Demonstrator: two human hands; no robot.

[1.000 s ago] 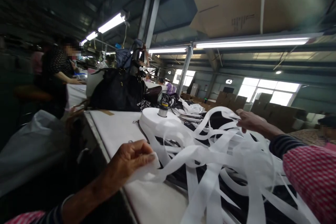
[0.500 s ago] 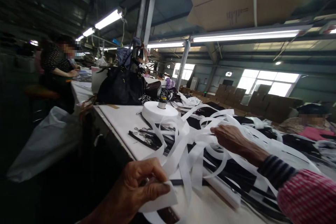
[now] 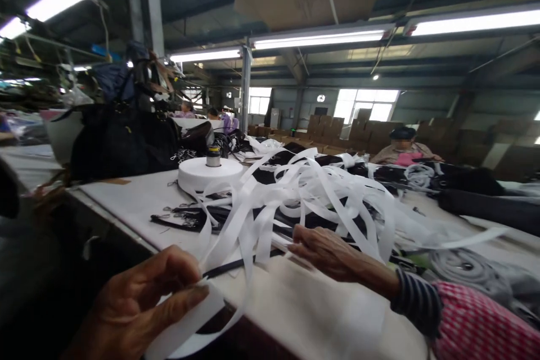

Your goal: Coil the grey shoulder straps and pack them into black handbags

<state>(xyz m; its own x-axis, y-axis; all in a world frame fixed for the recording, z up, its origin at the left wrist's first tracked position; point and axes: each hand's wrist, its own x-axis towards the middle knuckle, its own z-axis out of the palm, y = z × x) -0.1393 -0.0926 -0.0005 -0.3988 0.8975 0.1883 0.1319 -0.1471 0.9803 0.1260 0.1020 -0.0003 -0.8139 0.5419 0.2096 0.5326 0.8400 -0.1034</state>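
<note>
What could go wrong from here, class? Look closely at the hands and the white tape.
1. The loose tape lies in crossing loops, so a pull might tighten it into a tangle.
2. Metal clips on the black straps lie close to the tape and could snag it.
3. The left hand pinches one strip while the right hand is beside the loops; a finger might catch in one.
</note>
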